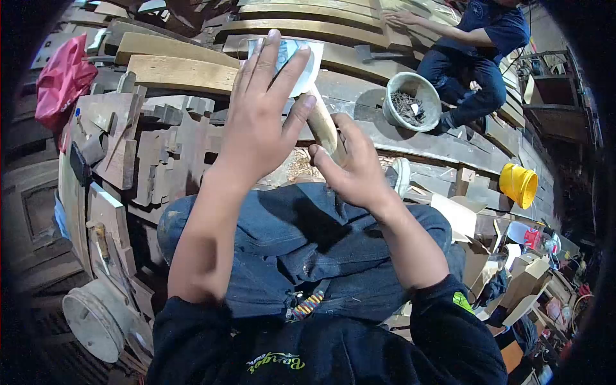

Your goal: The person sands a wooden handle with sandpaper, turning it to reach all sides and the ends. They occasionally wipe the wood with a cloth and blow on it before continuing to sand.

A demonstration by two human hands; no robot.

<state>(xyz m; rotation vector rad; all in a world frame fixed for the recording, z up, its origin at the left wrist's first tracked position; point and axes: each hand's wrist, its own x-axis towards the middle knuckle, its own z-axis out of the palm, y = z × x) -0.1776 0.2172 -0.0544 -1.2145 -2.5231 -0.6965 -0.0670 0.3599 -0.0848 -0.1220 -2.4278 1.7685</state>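
My right hand (pixel 353 163) is wrapped round the pale wooden handle (pixel 324 128) of a tool that points away from me. At its far end is a flat, pale head or wrapping with blue print (pixel 309 72); I cannot make out its exact kind. My left hand (pixel 260 106) lies over that flat end with fingers stretched out, its thumb beside the top of the handle. The left palm hides part of the head. Both hands are above my crossed legs (pixel 295 237), with wood shavings (pixel 300 165) on the floor just beyond.
Another person (pixel 471 58) sits at the upper right, beside a whitish bucket (pixel 389 106) holding dark scraps. A hatchet (pixel 378 55) lies on the planks nearby. At right are a yellow bucket (pixel 518 185) and clutter; at left, a pink bag (pixel 64 83), wood pieces (pixel 183 72) and a chisel-like tool (pixel 101 242).
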